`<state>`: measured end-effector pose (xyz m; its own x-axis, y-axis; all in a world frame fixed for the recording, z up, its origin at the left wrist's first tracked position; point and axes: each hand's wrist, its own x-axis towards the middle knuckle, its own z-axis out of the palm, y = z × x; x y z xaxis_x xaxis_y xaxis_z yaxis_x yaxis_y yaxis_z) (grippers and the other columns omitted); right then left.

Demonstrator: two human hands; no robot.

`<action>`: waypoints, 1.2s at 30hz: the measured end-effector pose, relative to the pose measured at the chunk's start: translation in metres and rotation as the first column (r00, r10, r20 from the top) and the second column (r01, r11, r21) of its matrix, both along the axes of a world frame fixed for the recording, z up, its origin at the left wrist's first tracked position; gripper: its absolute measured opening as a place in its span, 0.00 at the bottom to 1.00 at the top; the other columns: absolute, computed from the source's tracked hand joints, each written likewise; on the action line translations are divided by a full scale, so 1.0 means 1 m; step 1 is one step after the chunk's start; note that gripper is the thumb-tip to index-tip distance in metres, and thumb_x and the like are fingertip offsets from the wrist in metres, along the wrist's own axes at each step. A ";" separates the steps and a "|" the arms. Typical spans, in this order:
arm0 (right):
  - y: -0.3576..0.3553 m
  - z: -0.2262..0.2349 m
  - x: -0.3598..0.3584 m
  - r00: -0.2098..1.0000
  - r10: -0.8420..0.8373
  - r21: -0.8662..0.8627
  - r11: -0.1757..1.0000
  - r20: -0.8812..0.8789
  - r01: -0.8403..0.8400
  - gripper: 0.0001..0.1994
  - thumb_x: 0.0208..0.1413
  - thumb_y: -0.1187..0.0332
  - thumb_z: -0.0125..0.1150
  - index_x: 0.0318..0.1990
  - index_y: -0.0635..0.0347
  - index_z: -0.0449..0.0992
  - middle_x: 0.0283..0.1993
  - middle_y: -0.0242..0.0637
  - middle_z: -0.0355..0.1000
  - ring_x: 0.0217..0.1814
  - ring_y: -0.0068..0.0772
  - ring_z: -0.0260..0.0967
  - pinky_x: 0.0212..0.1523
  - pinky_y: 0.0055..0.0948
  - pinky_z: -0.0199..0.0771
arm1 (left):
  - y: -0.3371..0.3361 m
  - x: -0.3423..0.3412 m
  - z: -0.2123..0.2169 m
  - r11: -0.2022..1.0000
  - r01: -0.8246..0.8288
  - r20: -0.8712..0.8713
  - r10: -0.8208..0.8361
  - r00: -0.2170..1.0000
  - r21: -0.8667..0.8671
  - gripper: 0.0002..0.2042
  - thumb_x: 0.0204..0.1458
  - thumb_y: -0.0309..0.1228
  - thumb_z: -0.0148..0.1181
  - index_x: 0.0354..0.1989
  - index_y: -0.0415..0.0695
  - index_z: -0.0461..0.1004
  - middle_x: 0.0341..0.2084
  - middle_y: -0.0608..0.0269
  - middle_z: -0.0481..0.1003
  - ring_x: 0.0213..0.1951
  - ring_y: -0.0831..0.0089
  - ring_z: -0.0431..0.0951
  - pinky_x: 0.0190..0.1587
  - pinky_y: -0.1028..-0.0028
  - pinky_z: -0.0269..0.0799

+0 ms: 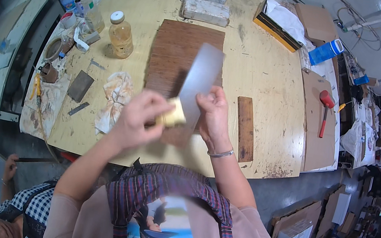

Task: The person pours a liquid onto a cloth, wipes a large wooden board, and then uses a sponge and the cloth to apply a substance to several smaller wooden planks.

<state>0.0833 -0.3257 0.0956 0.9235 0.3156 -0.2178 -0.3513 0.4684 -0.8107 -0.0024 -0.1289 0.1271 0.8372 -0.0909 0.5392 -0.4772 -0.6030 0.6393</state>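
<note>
My left hand (143,115) is closed on a small pale yellow block (175,112), which may be a sponge or a piece of wood; motion blurs it. The block is held against or close beside the lower part of a thin grey metal sheet (202,70). My right hand (213,114) grips this sheet by its right edge, thumb on its upper face, and tilts it up over the table. Beneath lies a brown wooden panel (171,55) with fine lines across it, partly covered by the sheet and my hands.
On the pale table (274,128) a narrow brown wood strip (246,128) lies right; a stained cloth (115,99), a dark plate (80,86) and a capped jar (121,37) left. Two whitish blocks (206,11) stand beyond. A red mallet (325,106) rests far right. Another person's hand (10,168) shows lower left.
</note>
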 end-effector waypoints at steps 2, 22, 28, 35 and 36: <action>-0.004 0.000 -0.007 0.986 0.167 0.006 0.986 -0.014 -0.167 0.11 0.58 0.82 0.54 0.45 0.60 0.63 0.40 0.39 0.75 0.40 0.25 0.73 0.41 0.27 0.76 | 0.006 0.022 0.014 0.995 -0.098 0.032 0.098 0.995 -0.002 0.21 0.39 0.20 0.61 0.46 0.40 0.77 0.38 0.54 0.74 0.40 0.60 0.76 0.44 0.67 0.73; -0.030 -0.009 -0.022 0.845 0.432 -0.558 0.805 0.316 -0.203 0.14 0.51 0.84 0.59 0.44 0.62 0.67 0.38 0.31 0.68 0.42 0.21 0.65 0.45 0.24 0.68 | 0.023 0.049 0.009 0.883 -0.465 0.067 0.469 0.881 -0.062 0.20 0.38 0.21 0.61 0.45 0.41 0.77 0.38 0.55 0.74 0.41 0.60 0.76 0.47 0.66 0.71; -0.033 0.005 -0.027 0.860 0.454 -0.540 0.796 0.232 -0.275 0.14 0.50 0.82 0.60 0.45 0.62 0.68 0.42 0.33 0.68 0.48 0.25 0.65 0.48 0.27 0.70 | 0.023 0.055 0.013 0.961 -0.274 -0.011 0.275 0.961 0.043 0.20 0.40 0.20 0.61 0.47 0.40 0.76 0.38 0.58 0.75 0.40 0.63 0.76 0.47 0.67 0.71; -0.043 -0.002 -0.024 0.872 0.454 -0.541 0.788 0.186 -0.294 0.15 0.49 0.80 0.59 0.45 0.62 0.69 0.44 0.32 0.68 0.49 0.23 0.65 0.49 0.28 0.71 | 0.035 0.045 -0.007 0.974 -0.226 -0.078 0.225 0.971 -0.011 0.18 0.42 0.21 0.62 0.46 0.38 0.76 0.42 0.53 0.76 0.45 0.62 0.77 0.51 0.69 0.71; -0.045 -0.006 -0.022 0.864 0.439 -0.574 0.784 0.245 -0.236 0.14 0.48 0.79 0.59 0.45 0.62 0.69 0.43 0.31 0.68 0.49 0.24 0.65 0.50 0.28 0.70 | 0.038 0.047 -0.010 0.959 -0.284 -0.059 0.283 0.957 -0.002 0.18 0.42 0.21 0.62 0.46 0.38 0.76 0.43 0.53 0.76 0.45 0.62 0.77 0.52 0.69 0.71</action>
<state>0.0617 -0.3706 0.0894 0.8204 0.5578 -0.1255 -0.0546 -0.1421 -0.9883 0.0443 -0.0911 0.1172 0.8575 0.1598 0.4891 -0.2501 -0.7013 0.6675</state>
